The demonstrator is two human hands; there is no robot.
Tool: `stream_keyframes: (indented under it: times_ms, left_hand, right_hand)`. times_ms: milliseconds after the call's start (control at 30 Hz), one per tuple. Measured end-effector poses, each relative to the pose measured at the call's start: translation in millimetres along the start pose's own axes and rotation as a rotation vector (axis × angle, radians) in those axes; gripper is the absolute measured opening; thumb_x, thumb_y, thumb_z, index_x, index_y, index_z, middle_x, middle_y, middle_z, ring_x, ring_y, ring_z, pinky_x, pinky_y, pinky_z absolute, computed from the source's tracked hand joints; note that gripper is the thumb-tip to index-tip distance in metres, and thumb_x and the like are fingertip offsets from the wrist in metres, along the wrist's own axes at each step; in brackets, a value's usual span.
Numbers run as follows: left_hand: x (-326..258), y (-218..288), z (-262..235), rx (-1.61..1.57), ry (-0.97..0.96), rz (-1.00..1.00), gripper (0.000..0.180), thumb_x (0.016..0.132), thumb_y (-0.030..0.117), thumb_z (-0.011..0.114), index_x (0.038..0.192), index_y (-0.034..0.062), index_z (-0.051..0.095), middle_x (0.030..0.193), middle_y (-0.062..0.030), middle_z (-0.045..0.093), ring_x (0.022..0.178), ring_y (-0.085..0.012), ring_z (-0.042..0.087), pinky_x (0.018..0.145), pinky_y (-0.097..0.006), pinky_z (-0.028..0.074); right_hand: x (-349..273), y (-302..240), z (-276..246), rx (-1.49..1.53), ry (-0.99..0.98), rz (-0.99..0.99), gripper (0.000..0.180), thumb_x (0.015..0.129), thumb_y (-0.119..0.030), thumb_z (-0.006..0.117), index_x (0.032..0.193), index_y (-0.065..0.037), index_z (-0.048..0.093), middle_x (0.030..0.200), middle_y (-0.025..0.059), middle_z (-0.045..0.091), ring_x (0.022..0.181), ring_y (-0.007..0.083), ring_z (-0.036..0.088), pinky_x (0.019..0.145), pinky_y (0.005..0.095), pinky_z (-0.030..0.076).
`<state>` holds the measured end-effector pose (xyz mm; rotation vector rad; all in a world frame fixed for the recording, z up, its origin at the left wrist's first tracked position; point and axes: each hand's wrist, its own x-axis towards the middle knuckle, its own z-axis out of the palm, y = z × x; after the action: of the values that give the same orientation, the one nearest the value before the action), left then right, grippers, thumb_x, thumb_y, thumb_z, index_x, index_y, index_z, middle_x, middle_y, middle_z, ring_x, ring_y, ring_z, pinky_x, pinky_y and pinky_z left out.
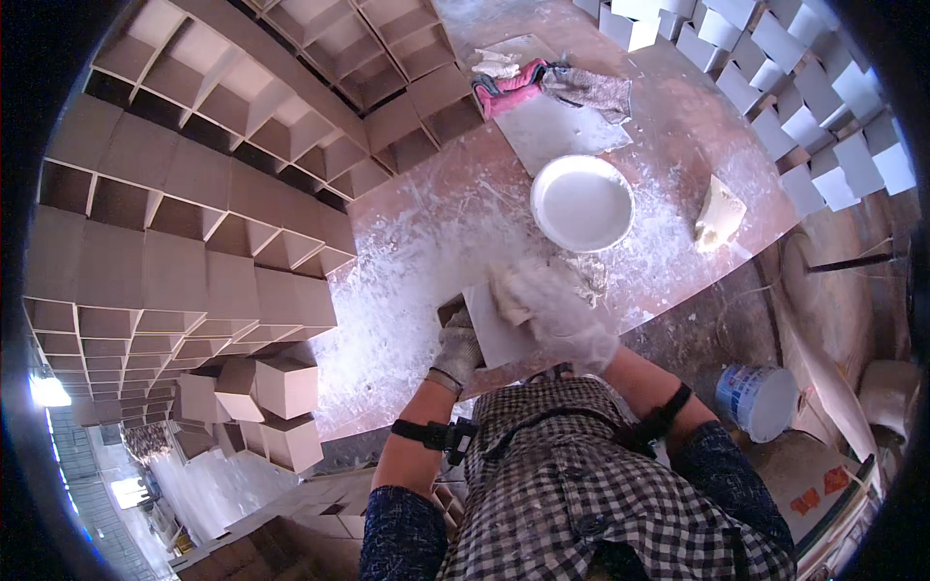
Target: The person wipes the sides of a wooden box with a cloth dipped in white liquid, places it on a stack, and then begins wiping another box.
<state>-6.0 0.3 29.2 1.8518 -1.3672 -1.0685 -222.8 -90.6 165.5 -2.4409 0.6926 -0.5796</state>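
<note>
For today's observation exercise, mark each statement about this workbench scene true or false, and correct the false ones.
1. The left hand wears a work glove. True.
2. The white bowl lies on the floor. False: it sits on the dusty table.
3. The right hand presses a sponge on a flat board. True.
4. The pink glove is on the right hand. False: it lies at the table's far end.

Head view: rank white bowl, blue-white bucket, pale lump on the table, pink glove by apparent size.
1. White bowl, clearly largest.
2. Blue-white bucket, though it sits below the table, so depth differs.
3. Pink glove and pale lump look about alike; the glove is partly bunched with rags, so I won't rank them.
</note>
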Motion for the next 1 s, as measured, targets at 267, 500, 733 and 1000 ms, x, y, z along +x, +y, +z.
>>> stream_keyframes:
  times_ms: [267, 500, 733, 1000]
  left_hand:
    - [-1.9, 21.1, 5.7, -0.032, -0.027, 0.006, 0.037, 0.090, 0.027, 0.052, 0.122, 0.0095, 0.056, 0.113, -0.0107, 0.063, 0.100, -0.0266, 0.062, 0.083, -0.038, 0.052]
    - [0.5, 5.7, -1.1, 0.193, -0.111, -0.008, 0.029, 0.094, 0.020, 0.051, 0.119, 0.0091, 0.057, 0.109, -0.0078, 0.064, 0.097, -0.0226, 0.063, 0.084, -0.037, 0.052]
    - [-18.1, 60.4, -7.3, -0.866, -0.193, -0.365, 0.032, 0.095, 0.021, 0.049, 0.124, 0.0085, 0.053, 0.120, -0.0061, 0.057, 0.108, -0.0222, 0.054, 0.092, -0.031, 0.045]
    - [1.8, 29.1, -1.9, 0.669, -0.519, 0.177, 0.054, 0.084, 0.029, 0.059, 0.131, 0.0072, 0.042, 0.127, -0.0110, 0.048, 0.118, -0.0273, 0.045, 0.103, -0.036, 0.035]
  right_hand:
    - [-113.9, -13.5, 39.4, 0.169, 0.029, -0.117, 0.078, 0.064, -0.001, 0.063, 0.137, -0.004, 0.034, 0.134, 0.0225, 0.042, 0.125, 0.0377, 0.043, 0.110, 0.0465, 0.030]
    - [-55.8, -44.1, -18.5, 0.070, 0.214, 0.096, 0.057, 0.068, -0.003, 0.066, 0.123, -0.005, 0.051, 0.124, 0.0169, 0.053, 0.120, 0.0360, 0.048, 0.098, 0.0446, 0.043]
    - [-1.0, -35.4, 25.9, -0.129, -0.005, -0.085, 0.068, 0.069, -0.004, 0.058, 0.133, -0.005, 0.037, 0.129, 0.0169, 0.044, 0.119, 0.0379, 0.045, 0.103, 0.0440, 0.036]
    - [-9.9, -61.2, 22.2, -0.185, -0.234, -0.028, 0.078, 0.069, -0.006, 0.058, 0.141, -0.004, 0.029, 0.132, 0.0201, 0.044, 0.126, 0.0428, 0.037, 0.108, 0.0459, 0.031]
